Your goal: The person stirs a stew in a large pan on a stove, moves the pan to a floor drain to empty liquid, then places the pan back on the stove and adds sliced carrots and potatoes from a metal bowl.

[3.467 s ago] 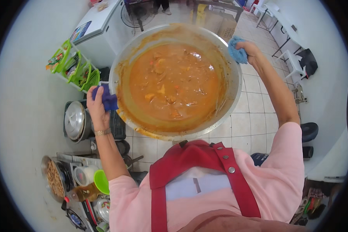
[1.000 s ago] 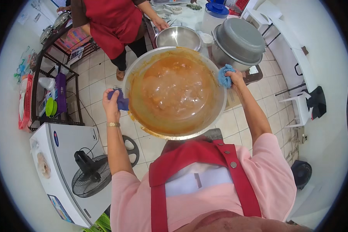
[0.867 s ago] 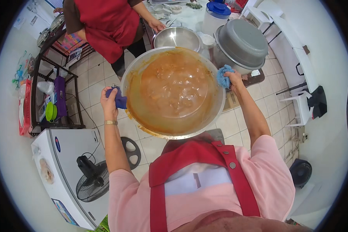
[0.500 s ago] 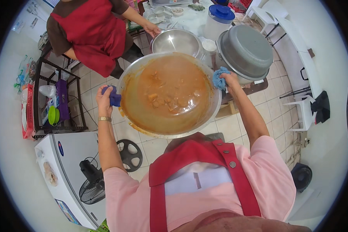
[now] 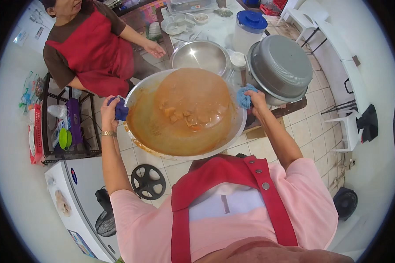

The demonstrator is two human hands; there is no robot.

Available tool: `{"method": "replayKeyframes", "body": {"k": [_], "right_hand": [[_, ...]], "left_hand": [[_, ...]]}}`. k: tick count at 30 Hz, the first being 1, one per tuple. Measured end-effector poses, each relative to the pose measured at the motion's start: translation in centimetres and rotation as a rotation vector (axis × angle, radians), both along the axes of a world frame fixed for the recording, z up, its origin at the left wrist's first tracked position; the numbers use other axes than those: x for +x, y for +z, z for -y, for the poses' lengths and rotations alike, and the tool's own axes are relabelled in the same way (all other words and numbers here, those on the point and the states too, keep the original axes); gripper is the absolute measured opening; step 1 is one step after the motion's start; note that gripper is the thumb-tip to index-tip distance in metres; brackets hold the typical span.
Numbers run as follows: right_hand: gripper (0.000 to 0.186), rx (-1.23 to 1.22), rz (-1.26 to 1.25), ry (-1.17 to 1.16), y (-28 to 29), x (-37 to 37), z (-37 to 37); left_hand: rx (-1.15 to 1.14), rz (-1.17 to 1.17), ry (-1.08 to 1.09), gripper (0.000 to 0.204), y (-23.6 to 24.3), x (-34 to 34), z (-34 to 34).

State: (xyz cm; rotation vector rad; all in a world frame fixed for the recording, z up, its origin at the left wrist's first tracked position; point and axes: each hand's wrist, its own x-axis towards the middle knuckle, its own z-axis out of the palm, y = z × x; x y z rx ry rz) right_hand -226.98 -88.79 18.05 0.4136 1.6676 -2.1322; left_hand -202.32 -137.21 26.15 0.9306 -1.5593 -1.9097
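Between my hands I hold up a large round metal pan [image 5: 141,101] of orange-brown stew [image 5: 193,94] with chunks in it. The pan tilts away from me, and the stew has pooled toward its far side. My left hand [image 5: 108,115] is closed on the left side through a dark blue cloth [image 5: 121,110]. On the right, my right hand [image 5: 258,101] grips the other side through a light blue cloth [image 5: 243,96]. Just past the far rim sits a wide steel basin [image 5: 201,56] on the table; its nearest edge is hidden behind the pan.
A co-worker in a red apron [image 5: 96,48] stands at the far left, one hand near the basin. A big lidded grey pot [image 5: 281,65] and a blue-lidded container [image 5: 250,28] stand on the table. A white refrigerator [image 5: 81,193] and a black shelf [image 5: 85,151] are at left.
The pan has moved slightly left and tips farther, its stew shifting to the far side. The co-worker's hand has come off the basin's rim and drawn back left.
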Motion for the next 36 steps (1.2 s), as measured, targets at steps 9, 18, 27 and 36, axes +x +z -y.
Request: {"method": "replayKeyframes", "body": {"k": [9, 18, 27, 36], "right_hand": [[0.030, 0.006, 0.005, -0.057, -2.5, 0.0, 0.9], [0.037, -0.017, 0.042, -0.074, -2.3, -0.5, 2.2], [0.027, 0.136, 0.087, -0.002, -4.1, -2.4, 2.5], [0.026, 0.061, 0.104, -0.003, -2.8, -2.4, 4.5]], "left_hand": [[-0.076, 0.078, -0.075, 0.018, 1.9, -4.1, 3.6], [-0.099, 0.127, -0.196, 0.011, 4.8, -8.3, 6.0], [-0.112, 0.219, -0.207, 0.016, 7.6, -13.1, 6.9], [-0.200, 0.325, -0.277, 0.010, 8.5, -16.1, 9.5]]}}
